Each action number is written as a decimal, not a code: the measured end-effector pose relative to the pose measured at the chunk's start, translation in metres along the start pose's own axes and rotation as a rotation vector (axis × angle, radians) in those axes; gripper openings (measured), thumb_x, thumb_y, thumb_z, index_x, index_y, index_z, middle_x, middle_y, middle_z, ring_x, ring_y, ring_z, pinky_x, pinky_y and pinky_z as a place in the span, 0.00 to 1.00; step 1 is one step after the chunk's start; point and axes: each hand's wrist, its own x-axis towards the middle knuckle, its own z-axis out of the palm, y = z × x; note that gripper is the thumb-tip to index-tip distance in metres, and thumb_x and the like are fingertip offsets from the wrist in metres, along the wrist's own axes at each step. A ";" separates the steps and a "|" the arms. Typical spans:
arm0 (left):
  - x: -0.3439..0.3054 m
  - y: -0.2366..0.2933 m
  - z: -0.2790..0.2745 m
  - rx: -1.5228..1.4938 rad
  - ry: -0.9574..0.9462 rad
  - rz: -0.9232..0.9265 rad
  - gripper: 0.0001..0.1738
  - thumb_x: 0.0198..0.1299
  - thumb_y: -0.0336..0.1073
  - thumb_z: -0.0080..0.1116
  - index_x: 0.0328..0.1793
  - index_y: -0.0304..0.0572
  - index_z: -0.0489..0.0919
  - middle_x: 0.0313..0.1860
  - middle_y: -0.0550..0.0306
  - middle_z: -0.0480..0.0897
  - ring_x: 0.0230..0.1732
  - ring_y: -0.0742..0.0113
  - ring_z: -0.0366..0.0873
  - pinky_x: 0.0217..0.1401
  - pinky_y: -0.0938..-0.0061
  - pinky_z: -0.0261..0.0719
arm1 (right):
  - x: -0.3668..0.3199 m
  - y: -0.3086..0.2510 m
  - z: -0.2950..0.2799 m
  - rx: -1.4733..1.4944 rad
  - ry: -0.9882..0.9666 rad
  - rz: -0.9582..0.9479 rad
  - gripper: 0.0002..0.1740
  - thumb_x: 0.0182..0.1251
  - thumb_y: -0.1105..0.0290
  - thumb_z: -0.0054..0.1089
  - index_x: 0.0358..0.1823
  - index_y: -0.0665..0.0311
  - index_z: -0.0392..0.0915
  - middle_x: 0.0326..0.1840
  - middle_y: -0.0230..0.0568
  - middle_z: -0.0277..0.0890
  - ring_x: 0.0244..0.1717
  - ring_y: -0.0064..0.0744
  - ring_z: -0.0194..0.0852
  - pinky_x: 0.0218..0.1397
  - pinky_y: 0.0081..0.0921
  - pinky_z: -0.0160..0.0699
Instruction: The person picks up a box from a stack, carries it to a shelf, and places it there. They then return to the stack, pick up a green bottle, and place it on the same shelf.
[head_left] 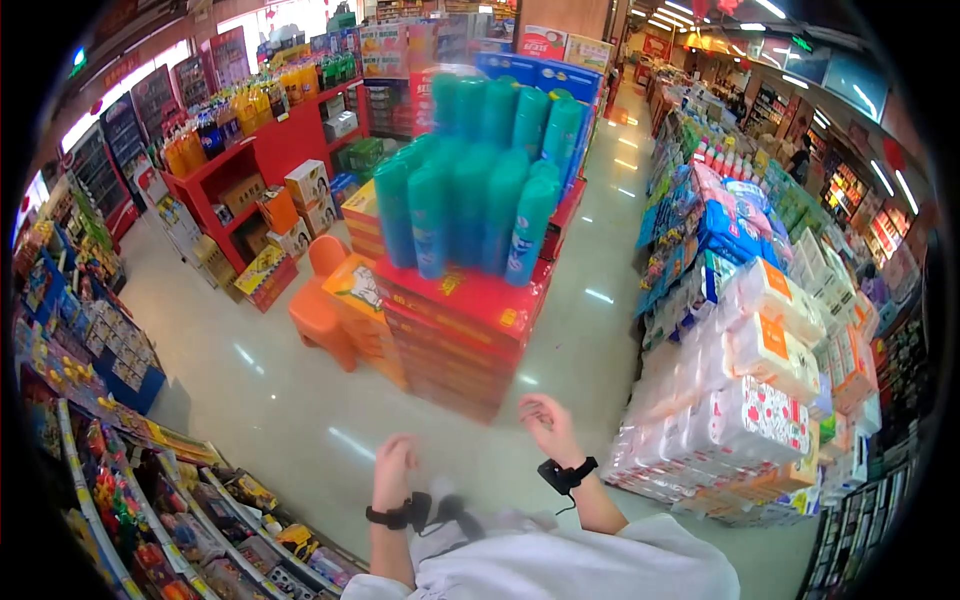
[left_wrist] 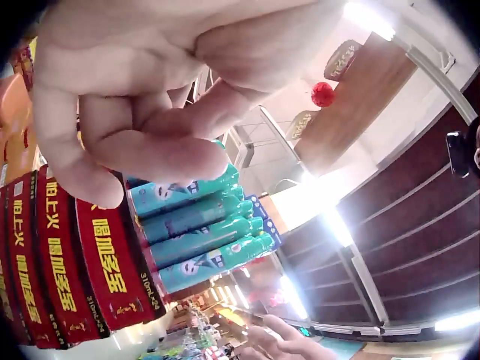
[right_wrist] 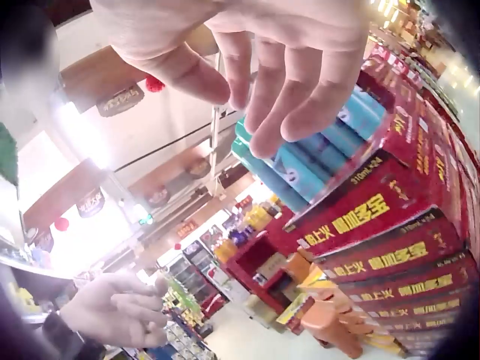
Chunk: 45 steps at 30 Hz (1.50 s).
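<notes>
Teal spray cans point(head_left: 470, 190) stand in rows on a stack of red drink cartons point(head_left: 450, 310). In the head view my left hand point(head_left: 395, 462) and right hand point(head_left: 545, 420) are both raised on the near side of the stack, apart from it and holding nothing. The left wrist view shows my left hand point(left_wrist: 142, 82) with fingers loosely bent, cans point(left_wrist: 202, 232) and cartons point(left_wrist: 112, 262) beyond. In the right wrist view my right hand point(right_wrist: 262, 67) has relaxed, hanging fingers, with cans point(right_wrist: 300, 172) and cartons point(right_wrist: 375, 217) behind them.
An orange stool point(head_left: 325, 310) stands left of the stack. Packs of tissue rolls point(head_left: 740, 390) are piled at the right, past an aisle floor point(head_left: 590, 300). Snack shelves point(head_left: 190, 510) line the near left. Red shelving point(head_left: 270, 160) with bottles stands at the back left.
</notes>
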 end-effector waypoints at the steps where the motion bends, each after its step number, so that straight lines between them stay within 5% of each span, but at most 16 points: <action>1: 0.013 0.007 -0.003 0.003 -0.008 0.000 0.12 0.60 0.27 0.47 0.43 0.30 0.81 0.17 0.64 0.66 0.21 0.70 0.68 0.35 0.72 0.76 | 0.018 -0.004 0.007 -0.074 -0.011 -0.014 0.17 0.68 0.80 0.53 0.57 0.69 0.74 0.51 0.38 0.79 0.45 0.26 0.83 0.49 0.23 0.79; 6: 0.057 0.032 -0.028 -0.052 -0.029 -0.100 0.12 0.60 0.27 0.47 0.43 0.31 0.81 0.17 0.64 0.67 0.20 0.70 0.67 0.33 0.72 0.75 | 0.097 -0.022 0.059 -0.135 0.073 -0.069 0.19 0.68 0.80 0.57 0.60 0.69 0.74 0.51 0.39 0.80 0.44 0.26 0.82 0.50 0.24 0.80; 10: 0.088 0.030 -0.043 -0.084 0.030 -0.122 0.11 0.60 0.27 0.47 0.42 0.32 0.81 0.17 0.64 0.67 0.20 0.71 0.66 0.31 0.73 0.74 | 0.146 -0.069 0.094 -0.370 0.014 -0.065 0.19 0.66 0.73 0.62 0.58 0.64 0.75 0.53 0.43 0.78 0.54 0.36 0.80 0.60 0.31 0.77; 15: 0.135 0.024 -0.066 0.024 0.015 -0.181 0.11 0.61 0.27 0.48 0.42 0.32 0.81 0.19 0.63 0.69 0.22 0.72 0.68 0.34 0.73 0.77 | 0.212 -0.098 0.110 -0.591 0.037 -0.351 0.26 0.59 0.74 0.66 0.60 0.66 0.73 0.59 0.52 0.73 0.62 0.53 0.72 0.65 0.42 0.73; 21: 0.203 0.051 -0.049 0.050 0.057 -0.100 0.11 0.62 0.28 0.48 0.44 0.33 0.82 0.22 0.61 0.75 0.25 0.71 0.74 0.35 0.75 0.77 | 0.303 -0.108 0.121 -0.758 0.163 -0.519 0.34 0.55 0.69 0.71 0.65 0.61 0.71 0.68 0.57 0.65 0.65 0.59 0.67 0.66 0.45 0.71; 26: 0.272 0.080 -0.026 0.236 -0.120 -0.029 0.13 0.65 0.30 0.48 0.47 0.34 0.82 0.24 0.59 0.77 0.30 0.69 0.78 0.39 0.74 0.78 | 0.364 -0.101 0.125 -0.876 0.248 -0.599 0.39 0.52 0.65 0.74 0.67 0.59 0.68 0.71 0.61 0.60 0.66 0.65 0.64 0.66 0.50 0.70; 33: 0.352 0.082 0.013 0.238 -0.288 -0.020 0.11 0.66 0.30 0.46 0.47 0.33 0.78 0.33 0.54 0.82 0.33 0.64 0.83 0.42 0.72 0.82 | 0.393 -0.085 0.129 -0.908 0.278 -0.566 0.32 0.58 0.60 0.69 0.64 0.62 0.72 0.66 0.56 0.63 0.64 0.60 0.66 0.65 0.49 0.71; 38: 0.394 0.086 0.015 0.292 -0.519 -0.108 0.14 0.69 0.34 0.47 0.51 0.32 0.77 0.36 0.50 0.85 0.36 0.63 0.85 0.42 0.71 0.83 | 0.398 -0.083 0.144 -0.815 0.395 -0.504 0.33 0.53 0.60 0.76 0.61 0.60 0.75 0.57 0.50 0.67 0.55 0.50 0.73 0.55 0.39 0.78; 40: 0.423 0.064 0.002 0.382 -0.555 -0.126 0.16 0.68 0.32 0.49 0.57 0.32 0.79 0.50 0.54 0.83 0.50 0.66 0.81 0.54 0.70 0.78 | 0.394 -0.074 0.157 -0.755 0.432 -0.365 0.32 0.54 0.57 0.76 0.60 0.57 0.76 0.56 0.51 0.69 0.57 0.51 0.72 0.57 0.40 0.78; 45: 0.437 0.089 0.004 0.254 -0.818 -0.248 0.17 0.67 0.34 0.51 0.59 0.33 0.78 0.53 0.55 0.82 0.53 0.67 0.79 0.57 0.71 0.76 | 0.389 -0.081 0.160 -0.755 0.491 -0.473 0.34 0.51 0.66 0.77 0.61 0.59 0.75 0.58 0.50 0.69 0.58 0.51 0.73 0.58 0.37 0.79</action>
